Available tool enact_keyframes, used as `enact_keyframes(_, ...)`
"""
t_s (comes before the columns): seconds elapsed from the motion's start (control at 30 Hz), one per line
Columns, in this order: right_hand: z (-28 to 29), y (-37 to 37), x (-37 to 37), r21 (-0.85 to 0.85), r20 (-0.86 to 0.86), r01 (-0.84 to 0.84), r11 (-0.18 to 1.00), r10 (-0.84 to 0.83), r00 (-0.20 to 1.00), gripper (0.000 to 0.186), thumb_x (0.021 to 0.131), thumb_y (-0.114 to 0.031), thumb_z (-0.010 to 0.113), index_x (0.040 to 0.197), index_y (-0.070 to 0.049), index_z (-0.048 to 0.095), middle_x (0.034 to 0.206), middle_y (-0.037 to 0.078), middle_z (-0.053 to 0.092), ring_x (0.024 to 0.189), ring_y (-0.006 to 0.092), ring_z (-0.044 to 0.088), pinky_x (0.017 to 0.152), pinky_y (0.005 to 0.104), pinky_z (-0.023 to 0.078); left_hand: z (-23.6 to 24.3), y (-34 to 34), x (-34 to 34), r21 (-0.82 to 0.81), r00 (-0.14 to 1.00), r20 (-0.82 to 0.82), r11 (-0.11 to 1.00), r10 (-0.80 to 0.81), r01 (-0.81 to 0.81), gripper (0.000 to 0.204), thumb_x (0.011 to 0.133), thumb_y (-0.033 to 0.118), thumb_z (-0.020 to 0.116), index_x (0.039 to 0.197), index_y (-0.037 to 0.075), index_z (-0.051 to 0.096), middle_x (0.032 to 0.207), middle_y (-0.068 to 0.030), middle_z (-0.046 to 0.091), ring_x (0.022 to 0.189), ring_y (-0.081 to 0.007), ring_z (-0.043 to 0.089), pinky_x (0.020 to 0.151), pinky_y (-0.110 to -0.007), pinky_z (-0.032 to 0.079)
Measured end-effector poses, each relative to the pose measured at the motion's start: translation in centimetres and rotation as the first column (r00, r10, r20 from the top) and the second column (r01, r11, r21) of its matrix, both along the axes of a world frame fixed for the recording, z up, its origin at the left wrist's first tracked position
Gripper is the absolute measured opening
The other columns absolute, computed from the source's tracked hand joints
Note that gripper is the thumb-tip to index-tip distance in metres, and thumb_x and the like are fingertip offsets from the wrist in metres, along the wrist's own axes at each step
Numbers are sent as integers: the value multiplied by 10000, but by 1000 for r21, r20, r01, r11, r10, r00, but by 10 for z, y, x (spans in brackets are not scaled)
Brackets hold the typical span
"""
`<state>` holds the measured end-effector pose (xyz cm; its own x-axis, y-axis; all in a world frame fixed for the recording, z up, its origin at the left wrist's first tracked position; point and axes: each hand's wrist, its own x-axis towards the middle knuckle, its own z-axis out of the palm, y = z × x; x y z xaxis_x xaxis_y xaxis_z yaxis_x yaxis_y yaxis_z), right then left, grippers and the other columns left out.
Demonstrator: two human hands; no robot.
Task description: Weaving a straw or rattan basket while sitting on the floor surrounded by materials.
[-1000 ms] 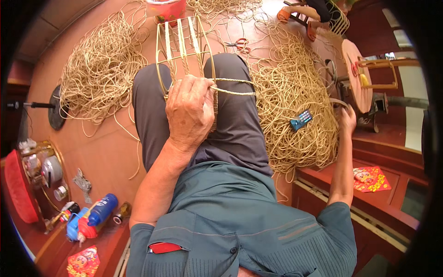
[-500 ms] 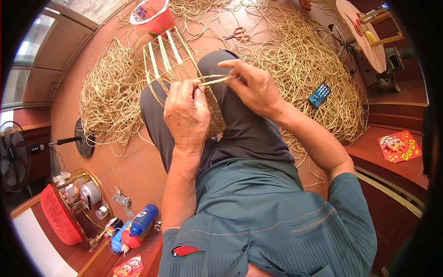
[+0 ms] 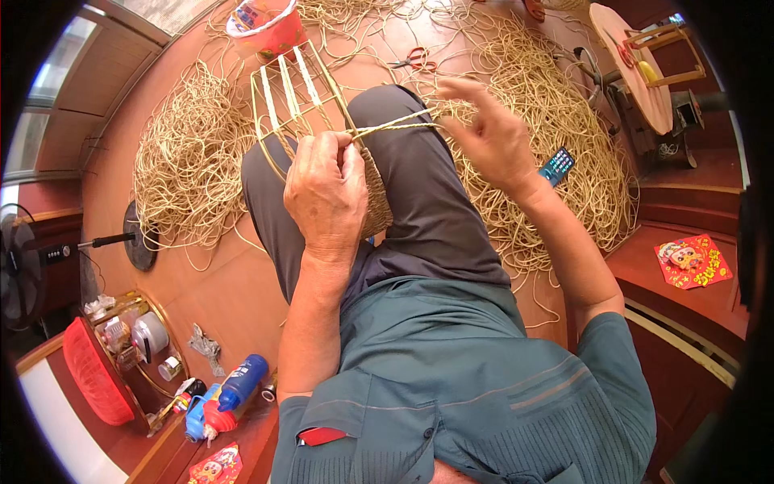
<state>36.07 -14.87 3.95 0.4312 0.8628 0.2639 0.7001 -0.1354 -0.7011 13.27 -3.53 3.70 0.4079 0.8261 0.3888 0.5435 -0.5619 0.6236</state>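
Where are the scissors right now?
In the head view the red-handled scissors lie on the floor at top centre, among the straw cord, just beyond the person's knee and the right hand.

Bright daylight, sharp center, fisheye warp w/ dark rim.

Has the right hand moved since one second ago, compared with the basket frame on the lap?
Yes. The right hand came in from the far right and now pulls a strand beside the basket frame.
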Motion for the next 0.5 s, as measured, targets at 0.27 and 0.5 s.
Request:
enact_keyframes(0.27,-7,42,-55,50,-207,-228,972,234,950,443,981,-108,773,1414,-151,689,961,79,791,787,161,731,770,326,601,1,-1,2,9,1000,18,1000,8,-9,72,933,97,770,990,86,728,951,-82,699,868,-321,718,785,-452,565)
enact_keyframes(0.5,-3,26,13,-106,-196,-2,994,-19,980,343,994,-68,738,1332,-110,704,880,66,735,768,120,696,732,306,591,-3,1,2,42,999,14,998,40,-41,70,942,94,768,1004,79,738,900,-60,703,789,-233,728,727,-382,567)
